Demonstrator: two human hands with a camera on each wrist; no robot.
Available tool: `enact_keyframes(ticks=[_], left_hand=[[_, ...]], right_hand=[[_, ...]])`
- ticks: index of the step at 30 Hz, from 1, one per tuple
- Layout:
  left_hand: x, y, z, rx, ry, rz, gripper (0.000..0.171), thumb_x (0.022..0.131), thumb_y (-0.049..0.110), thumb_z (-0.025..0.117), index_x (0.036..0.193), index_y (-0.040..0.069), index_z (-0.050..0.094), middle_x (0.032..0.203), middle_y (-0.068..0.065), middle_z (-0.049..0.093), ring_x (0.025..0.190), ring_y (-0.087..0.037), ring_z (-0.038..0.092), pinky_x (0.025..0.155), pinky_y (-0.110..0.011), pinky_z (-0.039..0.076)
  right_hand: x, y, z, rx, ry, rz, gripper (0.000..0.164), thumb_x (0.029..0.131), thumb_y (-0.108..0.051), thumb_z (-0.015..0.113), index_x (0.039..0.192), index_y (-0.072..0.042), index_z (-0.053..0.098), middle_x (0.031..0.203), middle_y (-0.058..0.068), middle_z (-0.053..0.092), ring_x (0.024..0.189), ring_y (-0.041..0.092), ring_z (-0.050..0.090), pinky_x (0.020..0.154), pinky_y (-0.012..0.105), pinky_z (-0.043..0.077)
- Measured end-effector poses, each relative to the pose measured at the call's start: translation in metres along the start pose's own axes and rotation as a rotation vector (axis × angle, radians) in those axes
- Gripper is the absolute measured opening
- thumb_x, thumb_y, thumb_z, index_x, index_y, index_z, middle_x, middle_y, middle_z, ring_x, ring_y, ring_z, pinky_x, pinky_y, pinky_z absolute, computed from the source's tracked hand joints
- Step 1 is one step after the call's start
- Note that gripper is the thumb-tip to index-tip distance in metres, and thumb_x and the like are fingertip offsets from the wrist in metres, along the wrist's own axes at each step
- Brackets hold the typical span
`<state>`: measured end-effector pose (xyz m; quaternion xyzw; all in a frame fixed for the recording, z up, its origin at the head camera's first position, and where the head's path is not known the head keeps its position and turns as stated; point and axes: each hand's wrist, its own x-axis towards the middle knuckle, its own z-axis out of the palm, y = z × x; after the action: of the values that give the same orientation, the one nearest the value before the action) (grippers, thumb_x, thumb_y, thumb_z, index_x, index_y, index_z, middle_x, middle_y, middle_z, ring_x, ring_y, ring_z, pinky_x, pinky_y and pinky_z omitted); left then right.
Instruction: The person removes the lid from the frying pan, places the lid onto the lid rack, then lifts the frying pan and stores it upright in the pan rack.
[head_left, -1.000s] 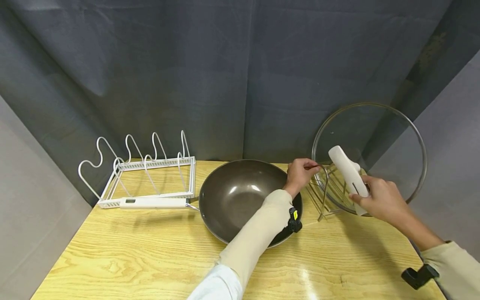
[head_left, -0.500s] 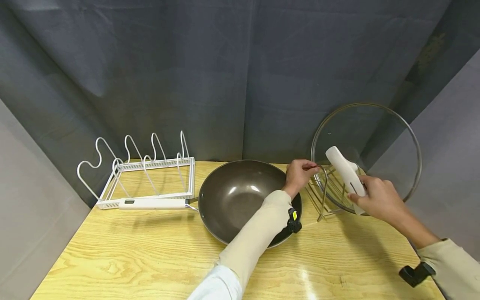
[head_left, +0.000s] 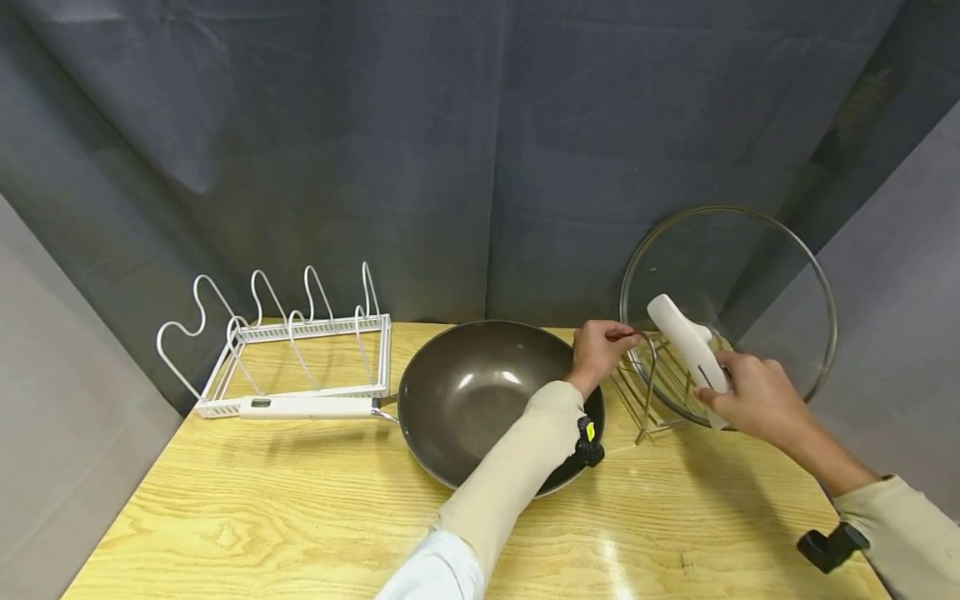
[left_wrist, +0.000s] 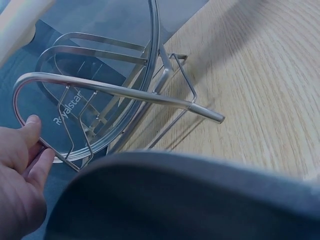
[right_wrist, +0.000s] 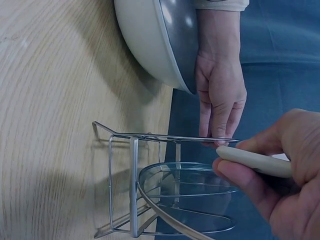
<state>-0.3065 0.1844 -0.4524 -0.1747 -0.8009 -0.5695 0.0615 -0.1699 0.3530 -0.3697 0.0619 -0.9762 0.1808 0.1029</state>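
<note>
A large glass lid with a metal rim stands nearly upright in a metal wire rack on the right of the table. My right hand grips the lid's long white handle, thumb on the near side. In the left wrist view, the lid's lower rim sits between the rack's wire loops. My left hand pinches the curved top of the rack's end loop between thumb and fingers. The right wrist view shows both hands close together, the left fingertips at the loop.
A dark wok stands in the middle beneath my left forearm, its white handle pointing left. That handle overlaps the front of a white rack with several upright loops. Dark curtain hangs behind the table.
The lid and my right hand have shifted slightly to the left. My left hand stays on the rack's loop; the wok and white rack have not moved.
</note>
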Motion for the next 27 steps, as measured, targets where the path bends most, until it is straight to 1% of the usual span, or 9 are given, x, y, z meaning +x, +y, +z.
enact_keyframes(ticks=[4, 11, 17, 22, 27], left_hand=[[-0.0005, 0.0010, 0.0013, 0.005, -0.001, 0.004, 0.010, 0.091, 0.016, 0.079, 0.098, 0.011, 0.082, 0.093, -0.001, 0.079, 0.077, -0.001, 0.069, 0.069, -0.008, 0.046], [-0.0019, 0.0012, 0.0033, -0.001, -0.005, 0.002, 0.009, 0.089, 0.016, 0.081, 0.096, 0.011, 0.083, 0.092, 0.000, 0.080, 0.075, -0.001, 0.070, 0.068, -0.008, 0.046], [-0.0023, 0.0008, 0.0031, 0.007, 0.005, -0.009, 0.008, 0.089, 0.017, 0.081, 0.096, 0.012, 0.083, 0.091, 0.001, 0.080, 0.077, -0.003, 0.071, 0.069, -0.009, 0.047], [-0.0028, -0.0004, 0.0020, 0.006, 0.008, -0.001, 0.009, 0.089, 0.017, 0.081, 0.096, 0.012, 0.083, 0.091, 0.000, 0.080, 0.077, -0.003, 0.072, 0.070, -0.009, 0.048], [-0.0025, -0.0013, 0.0009, -0.019, 0.008, 0.008, 0.010, 0.089, 0.017, 0.081, 0.097, 0.010, 0.083, 0.091, -0.001, 0.080, 0.077, -0.004, 0.072, 0.068, -0.010, 0.048]], right_hand=[[0.0005, 0.0000, 0.0000, 0.003, -0.001, -0.001, 0.036, 0.081, -0.012, 0.079, 0.105, 0.010, 0.065, 0.075, 0.018, 0.068, 0.057, 0.023, 0.061, 0.046, 0.035, 0.045], [0.0015, 0.0021, 0.0009, -0.010, 0.003, -0.022, 0.034, 0.079, -0.012, 0.082, 0.101, 0.008, 0.066, 0.074, 0.015, 0.067, 0.058, 0.023, 0.059, 0.047, 0.035, 0.043], [0.0031, 0.0000, 0.0015, -0.028, 0.000, -0.034, 0.036, 0.078, -0.013, 0.082, 0.102, 0.008, 0.066, 0.074, 0.016, 0.067, 0.060, 0.026, 0.061, 0.048, 0.038, 0.045], [0.0043, -0.0034, 0.0017, -0.039, 0.007, -0.042, 0.037, 0.077, -0.012, 0.081, 0.103, 0.009, 0.065, 0.074, 0.016, 0.067, 0.060, 0.028, 0.061, 0.048, 0.040, 0.046], [0.0054, -0.0061, 0.0016, -0.047, 0.017, -0.053, 0.037, 0.077, -0.011, 0.080, 0.104, 0.009, 0.066, 0.074, 0.016, 0.067, 0.059, 0.028, 0.060, 0.049, 0.041, 0.045]])
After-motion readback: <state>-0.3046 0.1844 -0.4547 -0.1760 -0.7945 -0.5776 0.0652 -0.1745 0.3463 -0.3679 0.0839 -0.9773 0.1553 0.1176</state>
